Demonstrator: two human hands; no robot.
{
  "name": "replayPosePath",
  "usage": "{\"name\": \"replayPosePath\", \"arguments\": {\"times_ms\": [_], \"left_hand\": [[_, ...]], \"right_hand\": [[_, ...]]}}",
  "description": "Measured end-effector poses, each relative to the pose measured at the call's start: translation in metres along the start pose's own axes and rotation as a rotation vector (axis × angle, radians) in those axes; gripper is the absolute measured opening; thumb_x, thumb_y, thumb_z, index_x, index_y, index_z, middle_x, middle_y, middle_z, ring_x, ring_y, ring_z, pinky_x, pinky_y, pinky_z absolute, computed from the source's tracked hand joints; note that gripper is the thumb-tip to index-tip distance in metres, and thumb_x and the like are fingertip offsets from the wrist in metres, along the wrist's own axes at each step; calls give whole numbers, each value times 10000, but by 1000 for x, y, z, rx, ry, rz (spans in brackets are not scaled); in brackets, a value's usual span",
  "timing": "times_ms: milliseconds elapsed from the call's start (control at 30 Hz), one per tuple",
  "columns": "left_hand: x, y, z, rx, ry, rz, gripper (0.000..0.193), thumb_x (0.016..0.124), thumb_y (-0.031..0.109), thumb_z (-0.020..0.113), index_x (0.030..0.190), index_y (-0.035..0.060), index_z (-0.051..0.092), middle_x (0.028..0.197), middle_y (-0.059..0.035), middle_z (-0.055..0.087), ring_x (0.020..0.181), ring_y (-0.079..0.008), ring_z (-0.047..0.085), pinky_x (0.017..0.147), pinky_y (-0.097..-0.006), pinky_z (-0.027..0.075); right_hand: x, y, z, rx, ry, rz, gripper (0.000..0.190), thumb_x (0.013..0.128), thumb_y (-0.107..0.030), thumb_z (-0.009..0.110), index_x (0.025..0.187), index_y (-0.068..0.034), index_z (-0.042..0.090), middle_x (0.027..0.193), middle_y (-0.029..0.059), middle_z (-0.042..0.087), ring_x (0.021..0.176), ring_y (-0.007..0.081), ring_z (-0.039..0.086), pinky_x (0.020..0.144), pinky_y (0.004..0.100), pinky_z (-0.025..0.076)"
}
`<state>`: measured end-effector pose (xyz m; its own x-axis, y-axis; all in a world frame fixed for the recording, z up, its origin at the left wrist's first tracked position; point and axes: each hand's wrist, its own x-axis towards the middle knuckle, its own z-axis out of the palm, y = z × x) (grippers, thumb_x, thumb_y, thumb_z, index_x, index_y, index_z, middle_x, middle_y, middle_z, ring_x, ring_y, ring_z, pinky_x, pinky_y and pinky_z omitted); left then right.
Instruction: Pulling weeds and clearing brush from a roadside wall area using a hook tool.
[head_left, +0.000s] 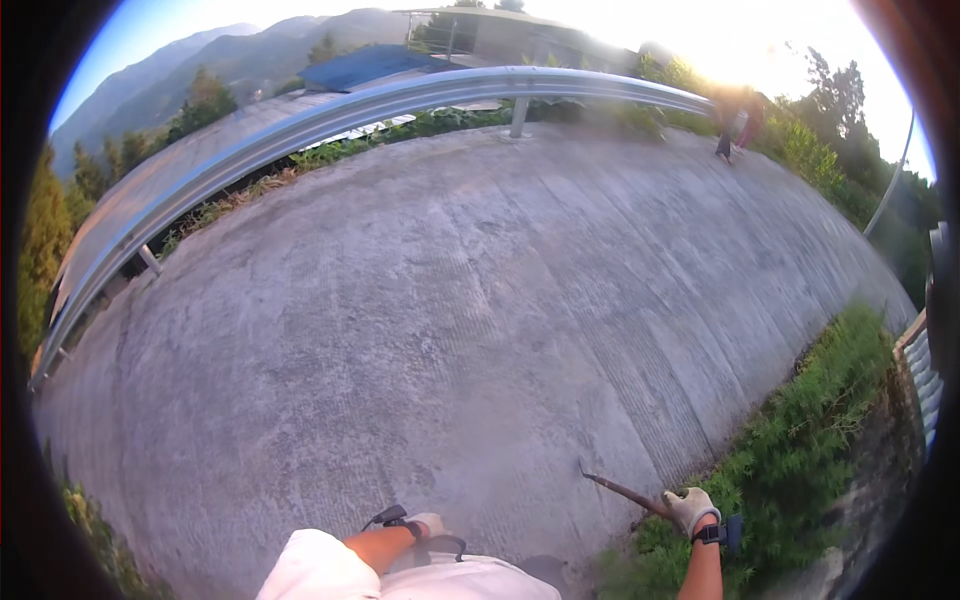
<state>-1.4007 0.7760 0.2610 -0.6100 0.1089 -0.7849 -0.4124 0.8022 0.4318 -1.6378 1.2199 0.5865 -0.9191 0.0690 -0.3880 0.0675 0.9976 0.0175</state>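
Note:
My right hand (688, 508), in a pale work glove, is shut around the wooden handle of a hand tool (628, 493) at the lower right. The tool has a thin, dark metal end pointing up and left, above the concrete; its exact kind cannot be told. A strapped device sits on my right wrist. My left hand (430, 525), also gloved, is low in front of my white shirt (450, 577), beside a dark strap. Its fingers are too small and partly hidden to read. A black device with a cable (390, 515) is on my left wrist.
A ridged concrete road (450, 315) spreads ahead. A metal guardrail (517, 82) curves along its far and left edges, with roofs and hills beyond. Two people (735, 124) appear blurred at the far upper right. Green plants (787, 450) border the right side, beside a corrugated panel (921, 375).

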Motion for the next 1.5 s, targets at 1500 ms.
{"name": "replayPosePath", "arguments": {"times_ms": [1500], "left_hand": [[59, -4, -11, 120, -75, 183, 478, 838, 471, 600, 1022, 42, 699, 1012, -197, 692, 1003, -352, 638, 867, -422, 479]], "right_hand": [[-98, -57, -7, 241, -147, 150, 522, 886, -491, 571, 1059, -18, 706, 1044, 209, 698, 1013, 357, 668, 866, 444, 525]]}}
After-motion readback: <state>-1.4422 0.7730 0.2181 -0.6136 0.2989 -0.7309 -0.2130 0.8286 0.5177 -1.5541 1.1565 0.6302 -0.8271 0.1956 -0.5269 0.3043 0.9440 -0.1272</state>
